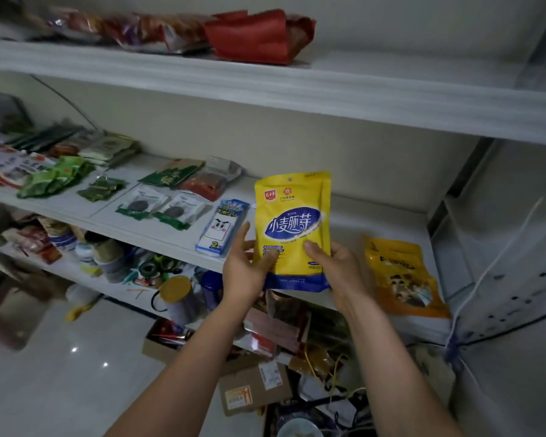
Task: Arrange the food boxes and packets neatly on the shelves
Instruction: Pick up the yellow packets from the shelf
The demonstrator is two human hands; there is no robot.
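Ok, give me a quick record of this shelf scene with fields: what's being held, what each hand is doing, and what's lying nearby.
held item: yellow packet, upright, front towards the camera
left hand: grips its lower left edge, thumb on the front
right hand: grips its lower right edge, thumb on the front
right of it: orange packet lying flat on the middle shelf
left of it: blue and white pack lying flat on the same shelf
top shelf: red packet among others

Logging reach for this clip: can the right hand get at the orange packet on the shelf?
Probably, once freed: the orange packet lies right of the right hand, nothing between them, but that hand grips the yellow pouch.
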